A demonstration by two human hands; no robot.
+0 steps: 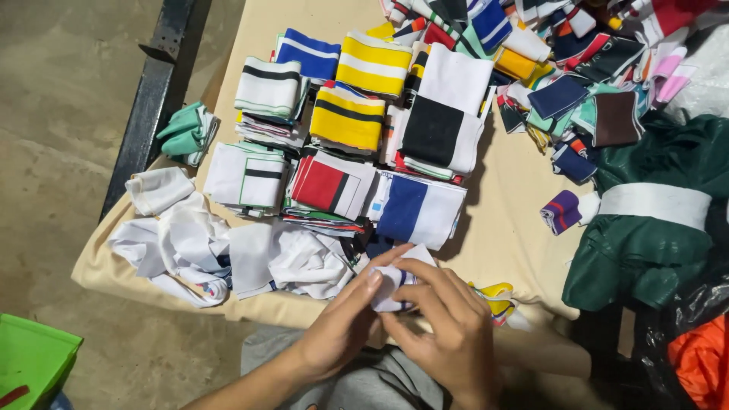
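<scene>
My left hand (340, 328) and my right hand (448, 326) meet at the near edge of the table, both gripping a small folded white cloth piece with a dark blue stripe (389, 282). Just beyond it lie a folded blue and white piece (419, 210) and a red, white and black one (328, 184). Stacks of folded striped knit pieces fill the middle: yellow and white (373, 63), yellow and black (348, 115), black and white (444, 114). A yellow striped scrap (495, 297) peeks out to the right of my right hand.
A cream cloth covers the table (516, 228). Loose white fabric (178, 243) is heaped at the near left, a mint piece (184, 133) at the left edge. A dark green bundle with a white band (653, 220) sits right, orange fabric (702, 361) below it. A green bin (30, 364) stands on the floor.
</scene>
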